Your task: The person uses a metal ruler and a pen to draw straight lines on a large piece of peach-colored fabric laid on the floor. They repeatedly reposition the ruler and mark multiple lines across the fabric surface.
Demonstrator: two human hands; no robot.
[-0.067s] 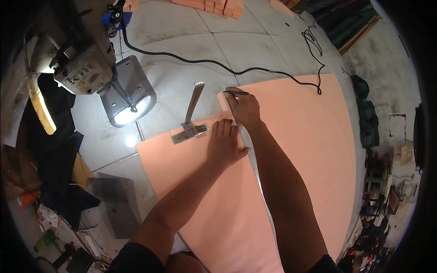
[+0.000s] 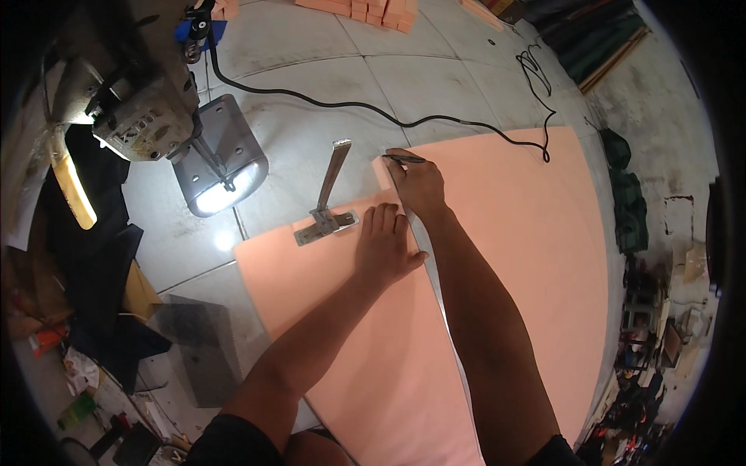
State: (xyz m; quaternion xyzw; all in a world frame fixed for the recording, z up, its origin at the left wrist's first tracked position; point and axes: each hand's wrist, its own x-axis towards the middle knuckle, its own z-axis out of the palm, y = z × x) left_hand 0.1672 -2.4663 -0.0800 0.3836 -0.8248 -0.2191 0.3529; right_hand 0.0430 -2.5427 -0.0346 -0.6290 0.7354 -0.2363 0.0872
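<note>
My left hand (image 2: 384, 247) lies flat with fingers spread near the far right corner of a peach foam sheet (image 2: 365, 349). Just beyond it, my right hand (image 2: 420, 186) is closed round a slim dark pen-like tool (image 2: 407, 158); whether it is a pen or a blade cannot be made out. The fingertips touch a narrow peach foam strip (image 2: 383, 174) at the sheet's far edge. Left of my left hand, a metal tool (image 2: 326, 225) with a flat base and an upright arm rests on the foam edge. A second, larger foam sheet (image 2: 528, 272) lies under my right forearm.
At the left a sewing machine head (image 2: 148, 116) stands over a lit grey plate (image 2: 221, 151). A black cable (image 2: 350, 105) crosses the tiled surface onto the larger sheet. Peach foam blocks (image 2: 381, 12) lie at the far side. Clutter lines the right wall, including dark green bundles (image 2: 628, 206).
</note>
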